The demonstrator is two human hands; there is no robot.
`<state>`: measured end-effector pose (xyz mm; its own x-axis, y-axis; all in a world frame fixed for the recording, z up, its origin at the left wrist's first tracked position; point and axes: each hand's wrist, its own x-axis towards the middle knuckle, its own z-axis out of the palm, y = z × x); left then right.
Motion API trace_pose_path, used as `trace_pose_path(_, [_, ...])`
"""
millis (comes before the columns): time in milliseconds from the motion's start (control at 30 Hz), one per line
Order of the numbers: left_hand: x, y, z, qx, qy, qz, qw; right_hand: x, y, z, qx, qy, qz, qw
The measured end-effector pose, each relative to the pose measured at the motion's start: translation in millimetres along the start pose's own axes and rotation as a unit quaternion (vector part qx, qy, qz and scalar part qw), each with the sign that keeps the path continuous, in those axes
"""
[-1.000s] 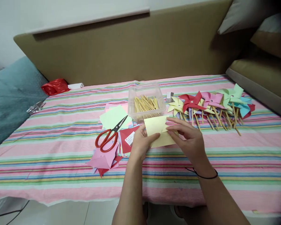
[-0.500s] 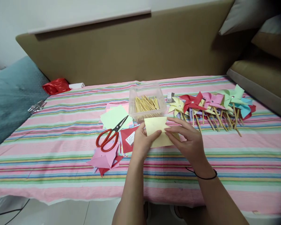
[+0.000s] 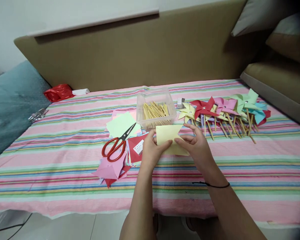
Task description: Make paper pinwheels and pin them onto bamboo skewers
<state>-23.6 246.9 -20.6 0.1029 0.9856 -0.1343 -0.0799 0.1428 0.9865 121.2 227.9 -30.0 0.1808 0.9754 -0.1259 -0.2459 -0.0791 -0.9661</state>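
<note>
A pale yellow paper square (image 3: 165, 133) with a cut at its right side is held up between both hands. My left hand (image 3: 151, 150) pinches its left part, thumb on the near face. My right hand (image 3: 196, 143) grips the right part, its thumb close to the left thumb near the paper's middle. Just beyond the paper stands a clear plastic box (image 3: 172, 117) with many wooden sticks (image 3: 155, 110). Left of my left hand lie red-handled scissors (image 3: 117, 145), resting over a pale green sheet (image 3: 121, 123) and pink cut paper (image 3: 111, 166).
Several finished paper pinwheels (image 3: 225, 106) on sticks lie at the right. A small grey-and-white box (image 3: 180, 103) sits beside the plastic box. Red paper with a white label (image 3: 138, 147) lies left of my hands. A red plastic bag (image 3: 58, 92) is at the far left on the striped cloth (image 3: 65, 143).
My right hand has shifted its hold, its thumb now pressed on the paper near the left thumb. The paper's right side shows a notch more clearly. The view has shifted slightly.
</note>
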Motion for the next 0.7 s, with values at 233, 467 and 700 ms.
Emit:
trace_pose_path(233, [-2.2, 3.4, 0.5, -0.073, -0.02, -0.033, 0.997, -1.4, -2.4, -1.6, 0.002, 0.022, 0.0, 1.0])
trace_pose_path(467, [0.2, -1.1, -0.9, -0.045, -0.02, -0.03, 0.998, -3.0, -4.4, 0.0, -0.029, 0.022, -0.009, 0.999])
trace_pose_path(700, [-0.1, -0.8, 1.0, -0.046, 0.005, -0.036, 0.998, -3.1, -4.7, 1.2, -0.032, 0.015, -0.019, 0.999])
